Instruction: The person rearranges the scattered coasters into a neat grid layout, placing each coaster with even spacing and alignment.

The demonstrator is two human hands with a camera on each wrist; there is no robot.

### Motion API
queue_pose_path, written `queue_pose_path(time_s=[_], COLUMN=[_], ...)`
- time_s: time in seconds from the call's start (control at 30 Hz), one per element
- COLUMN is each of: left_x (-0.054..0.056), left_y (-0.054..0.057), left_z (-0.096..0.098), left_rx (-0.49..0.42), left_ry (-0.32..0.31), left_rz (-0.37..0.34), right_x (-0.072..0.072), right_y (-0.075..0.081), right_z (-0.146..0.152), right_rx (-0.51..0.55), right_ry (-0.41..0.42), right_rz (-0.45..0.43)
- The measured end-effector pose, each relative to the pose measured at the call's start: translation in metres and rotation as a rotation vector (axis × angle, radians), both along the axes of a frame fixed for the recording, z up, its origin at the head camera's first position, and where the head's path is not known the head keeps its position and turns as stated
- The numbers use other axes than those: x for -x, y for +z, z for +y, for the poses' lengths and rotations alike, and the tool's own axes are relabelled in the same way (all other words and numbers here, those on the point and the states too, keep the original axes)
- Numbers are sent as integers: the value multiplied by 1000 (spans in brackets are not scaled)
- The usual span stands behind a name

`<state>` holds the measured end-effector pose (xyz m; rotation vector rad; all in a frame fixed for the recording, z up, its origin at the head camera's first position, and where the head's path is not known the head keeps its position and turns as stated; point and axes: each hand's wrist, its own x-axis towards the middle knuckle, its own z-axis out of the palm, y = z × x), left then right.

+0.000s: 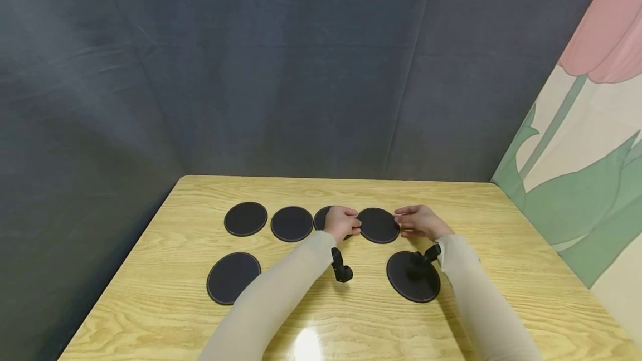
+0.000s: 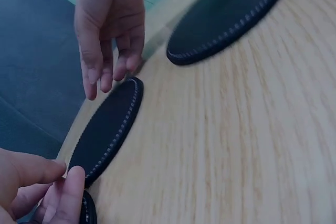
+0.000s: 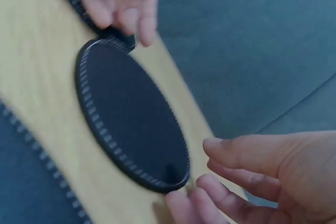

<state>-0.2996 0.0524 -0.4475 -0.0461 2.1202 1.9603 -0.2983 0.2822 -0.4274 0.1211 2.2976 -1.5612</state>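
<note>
Right of center in the head view, a black disc (image 1: 379,225) lies flat on the table (image 1: 361,316), between the left hand (image 1: 342,223) and the right hand (image 1: 420,222). It's round, so the long axis is just foreshortening: roughly left-right in head view, dipping slightly to the right; lower left to upper right in left wrist view; upper left to lower right in right wrist view.

Left fingers: loosely bent, thumb near the fingertips, right at the disc's left edge. Can't tell if they touch; no firm grip visible. Right fingers: relaxed, thumb well apart, lower fingertips at the right rim. Contact unclear, not gripping.

Disc: dark, smooth, leather-like, rounded edge, pale stitching around the rim. Same type in the row to its left: far-left disc (image 1: 246,219), second disc (image 1: 292,224), third disc (image 1: 321,220), last one partly behind the left hand. Nearer the bottom: lower-left disc (image 1: 233,278), lower-right disc (image 1: 413,276).

Table is pale yellow wood grain, glare at bottom center. Dark blue-gray curtain (image 1: 301,71) fills the top, creased fabric.
</note>
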Motion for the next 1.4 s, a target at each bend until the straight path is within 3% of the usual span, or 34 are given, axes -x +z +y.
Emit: queue_pose_path(time_s=[0.2,0.5,0.77,0.97,1.4], left_x=[-1,-1,-1,-1,-2], left_y=[9,28,45,50,58], left_z=[-10,-32,-62,-79,-113], left_rx=[-89,-108,-121,-105,-85], left_ry=[-15,-64,-65,-77,-17], left_rz=[-46,-54,-53,-34,0], right_x=[-1,-6,-12,-13,-16], right_y=[11,33,46,51,51], right_z=[-4,-34,-64,-84,-140], right_rx=[16,118,164,208,343], right_ry=[94,166,187,201,174], right_rz=[32,82,124,160,319])
